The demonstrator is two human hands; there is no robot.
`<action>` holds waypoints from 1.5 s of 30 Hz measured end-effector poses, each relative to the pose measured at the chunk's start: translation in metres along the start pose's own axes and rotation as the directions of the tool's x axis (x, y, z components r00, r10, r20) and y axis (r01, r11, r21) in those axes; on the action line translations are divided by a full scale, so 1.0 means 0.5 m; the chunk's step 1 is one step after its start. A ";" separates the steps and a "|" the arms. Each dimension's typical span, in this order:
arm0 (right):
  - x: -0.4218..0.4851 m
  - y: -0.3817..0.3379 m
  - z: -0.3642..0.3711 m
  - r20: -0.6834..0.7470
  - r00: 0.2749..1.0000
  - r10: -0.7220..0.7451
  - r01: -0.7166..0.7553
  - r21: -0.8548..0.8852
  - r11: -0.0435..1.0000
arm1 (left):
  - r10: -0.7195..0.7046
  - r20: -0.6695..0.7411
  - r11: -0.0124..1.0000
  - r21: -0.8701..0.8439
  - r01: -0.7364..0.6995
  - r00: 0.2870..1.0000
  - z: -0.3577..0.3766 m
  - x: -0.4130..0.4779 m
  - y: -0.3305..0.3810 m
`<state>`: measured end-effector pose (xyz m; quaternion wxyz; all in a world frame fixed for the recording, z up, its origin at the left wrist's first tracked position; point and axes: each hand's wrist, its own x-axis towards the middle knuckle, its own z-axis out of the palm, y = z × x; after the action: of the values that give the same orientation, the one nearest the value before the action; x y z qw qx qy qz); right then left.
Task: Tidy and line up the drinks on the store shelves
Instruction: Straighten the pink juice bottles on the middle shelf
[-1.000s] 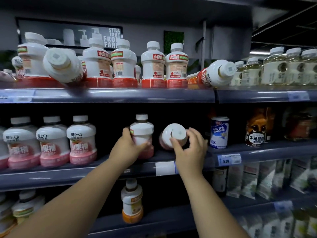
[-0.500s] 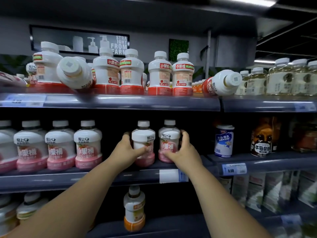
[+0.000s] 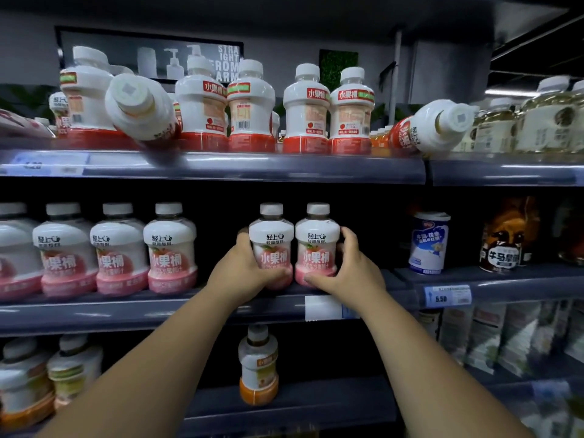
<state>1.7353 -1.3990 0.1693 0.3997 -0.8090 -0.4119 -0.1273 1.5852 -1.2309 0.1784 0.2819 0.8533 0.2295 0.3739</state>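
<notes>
The top shelf (image 3: 221, 168) is running across the whole view under a dim ceiling, carrying red-based white bottles (image 3: 306, 112). Two of them are lying tipped with their caps toward the camera, one at the left (image 3: 142, 112) and one at the right (image 3: 433, 128). Behind them a framed poster (image 3: 151, 55) is hanging on the grey wall, and bottles are covering part of its lettering.

The middle shelf (image 3: 126, 311) is holding a row of pink bottles (image 3: 120, 251) at the left. The frame edge is cutting off the outermost one, and the print is blurring there.

The bottom shelf (image 3: 316, 403) is sitting in shadow, and a single orange-based bottle (image 3: 258, 365) is standing on it. The packs at the lower right are too blurred to name.

Both forearms are reaching up from the lower edge. The left hand (image 3: 243, 273) is gripping the left pink bottle (image 3: 271, 245). Its thumb is lying across the base, and its fingers (image 3: 244, 238) are curling behind, mostly hidden. The right hand (image 3: 350, 273) is gripping the right pink bottle (image 3: 317, 245), with its fingers (image 3: 346, 240) wrapping the far side.

The two bottles are standing upright on the middle shelf, touching side by side and well apart from the row. To their right, a blue-and-white can (image 3: 429, 243) and a dark bottle (image 3: 502, 245) are standing above a blue price tag (image 3: 447, 295).
</notes>
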 end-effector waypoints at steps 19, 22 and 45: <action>-0.022 -0.066 0.020 0.066 0.997 -0.048 0.049 -0.016 0.999 | 0.010 -0.062 0.997 0.079 -0.006 0.998 -0.067 -0.041 -0.011; -0.026 -0.099 0.043 0.090 0.991 -0.095 0.098 -0.027 0.995 | 0.136 -0.191 0.982 0.154 -0.107 0.972 -0.092 -0.071 -0.034; -0.049 -0.134 0.094 0.026 0.982 -0.185 0.186 -0.032 0.982 | 0.398 -0.179 0.824 0.501 -0.265 0.900 -0.118 -0.130 -0.098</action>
<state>1.6629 -1.3544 0.1620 0.3673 -0.7753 -0.4878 -0.1615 1.4909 -1.2158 0.1465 -0.0352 0.8619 0.1959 0.4664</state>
